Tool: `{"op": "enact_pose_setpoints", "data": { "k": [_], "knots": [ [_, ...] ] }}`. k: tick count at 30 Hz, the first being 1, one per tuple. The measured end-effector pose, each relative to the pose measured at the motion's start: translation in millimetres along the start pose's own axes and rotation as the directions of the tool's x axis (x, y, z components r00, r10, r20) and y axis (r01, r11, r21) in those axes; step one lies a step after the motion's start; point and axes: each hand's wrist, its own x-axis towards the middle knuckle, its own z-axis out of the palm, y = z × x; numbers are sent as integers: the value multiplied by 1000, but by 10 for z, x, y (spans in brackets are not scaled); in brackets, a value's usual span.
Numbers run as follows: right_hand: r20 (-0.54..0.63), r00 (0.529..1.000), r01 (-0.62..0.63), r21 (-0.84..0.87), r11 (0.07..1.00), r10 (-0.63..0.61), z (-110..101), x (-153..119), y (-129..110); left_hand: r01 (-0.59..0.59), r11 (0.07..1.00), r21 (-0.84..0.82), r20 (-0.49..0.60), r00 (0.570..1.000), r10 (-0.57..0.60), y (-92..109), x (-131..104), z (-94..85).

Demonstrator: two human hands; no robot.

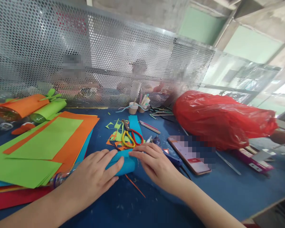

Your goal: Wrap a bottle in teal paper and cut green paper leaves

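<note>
A clear plastic bottle [58, 179] lies on its side with blue paper [125, 166] wrapped around its body. My left hand [96, 172] is closed over the bottle and the paper, fingers curled across the top. From the right, my right hand [155, 161] presses its fingertips on the paper's upper right end. Just beyond are scissors [132, 137] with one yellow and one red handle loop, on green and orange paper scraps [116, 133]. A blue glue gun [173, 158], partly hidden, lies right of my right hand.
Coloured paper sheets [45, 139] are stacked at left, with orange and green paper-wrapped bottles [29, 106] behind. A phone [190, 155] and a red plastic bag [218, 117] are at right. Small cups [133, 108] stand before a perforated metal screen [114, 50]; people are visible through it.
</note>
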Motion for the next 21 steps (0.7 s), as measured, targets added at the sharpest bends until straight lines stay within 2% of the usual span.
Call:
{"op": "enact_pose_setpoints", "data": {
  "k": [5,14,21],
  "knots": [
    [57,998,27,-33,999,-25,23,12,-22,-9,1000,18,-21,1000,9,31,-39,33],
    [-36,995,87,-65,994,-90,-52,-7,29,-19,1000,14,-61,998,20,54,-14,-1],
    [-83,992,91,-41,995,-94,-21,-36,54,-17,1000,4,-92,996,17,62,-26,20]
  ]
}}
